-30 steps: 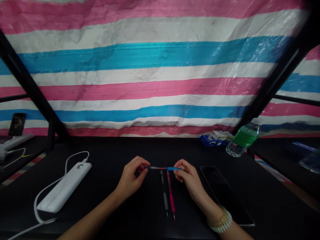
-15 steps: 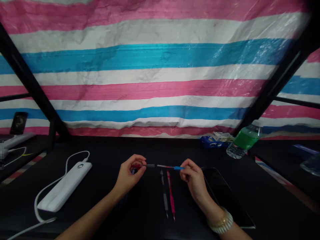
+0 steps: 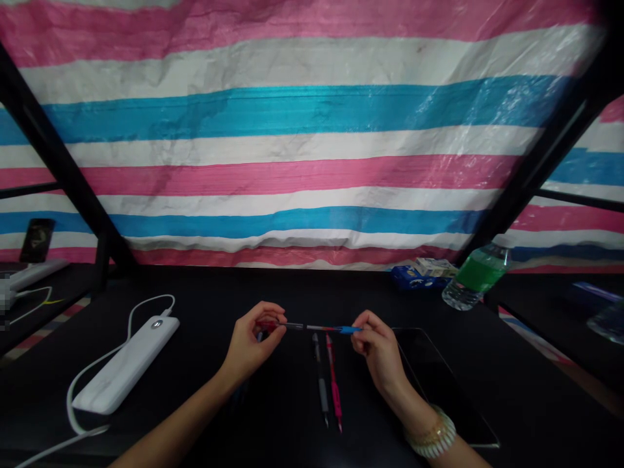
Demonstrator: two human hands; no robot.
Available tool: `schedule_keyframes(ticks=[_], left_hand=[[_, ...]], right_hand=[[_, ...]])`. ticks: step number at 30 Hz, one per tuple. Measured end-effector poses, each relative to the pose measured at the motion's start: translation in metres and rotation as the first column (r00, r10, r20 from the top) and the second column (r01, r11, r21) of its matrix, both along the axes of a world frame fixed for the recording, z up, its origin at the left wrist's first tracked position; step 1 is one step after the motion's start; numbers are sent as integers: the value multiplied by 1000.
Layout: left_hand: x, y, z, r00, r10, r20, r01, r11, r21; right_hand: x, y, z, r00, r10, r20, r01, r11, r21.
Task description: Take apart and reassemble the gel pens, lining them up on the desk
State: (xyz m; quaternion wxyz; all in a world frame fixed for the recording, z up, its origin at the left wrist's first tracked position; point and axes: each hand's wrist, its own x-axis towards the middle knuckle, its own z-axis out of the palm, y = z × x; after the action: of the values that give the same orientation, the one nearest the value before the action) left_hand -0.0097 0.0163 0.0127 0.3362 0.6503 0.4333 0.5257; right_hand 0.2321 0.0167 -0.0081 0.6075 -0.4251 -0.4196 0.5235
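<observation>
My left hand point(image 3: 251, 343) pinches a clear pen barrel piece with a red part point(image 3: 294, 325), its clear end pointing right. Thumb and fingers of my right hand point(image 3: 379, 348) close on a pen piece with a blue grip point(image 3: 348, 330); its thin clear-and-reddish end points left. The two tips face each other almost in line, with a very small gap between them. Below them on the table lie a grey pen point(image 3: 322, 387) and a pink pen point(image 3: 335, 387), side by side. Something dark blue under my left hand is too dim to make out.
A white power bank point(image 3: 124, 367) with a white cable lies at left. Beside my right forearm is a black tablet point(image 3: 446, 383). Farther back stand a green-labelled bottle point(image 3: 478, 276) and a blue packet point(image 3: 412, 277) on the black table point(image 3: 292, 286). A striped sheet point(image 3: 312, 149) hangs behind.
The clear barrel end and the blue-grip piece have come slightly closer together, both shifting a little downward in view. Both hands keep their hold.
</observation>
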Motion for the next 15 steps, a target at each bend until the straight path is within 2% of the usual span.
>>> schedule_keyframes(ticks=[9, 12, 15], left_hand=[[3, -5, -3, 998, -65, -4, 65, 997, -32], [6, -7, -4, 994, -107, -23, 106, 993, -50], [7, -8, -3, 992, -117, -41, 115, 992, -51]], right_hand=[[-2, -1, -2, 997, 46, 58, -48, 999, 17], [-7, -6, 3, 971, 103, 216, -121, 990, 71], [-12, -10, 6, 908, 139, 394, -200, 973, 117]])
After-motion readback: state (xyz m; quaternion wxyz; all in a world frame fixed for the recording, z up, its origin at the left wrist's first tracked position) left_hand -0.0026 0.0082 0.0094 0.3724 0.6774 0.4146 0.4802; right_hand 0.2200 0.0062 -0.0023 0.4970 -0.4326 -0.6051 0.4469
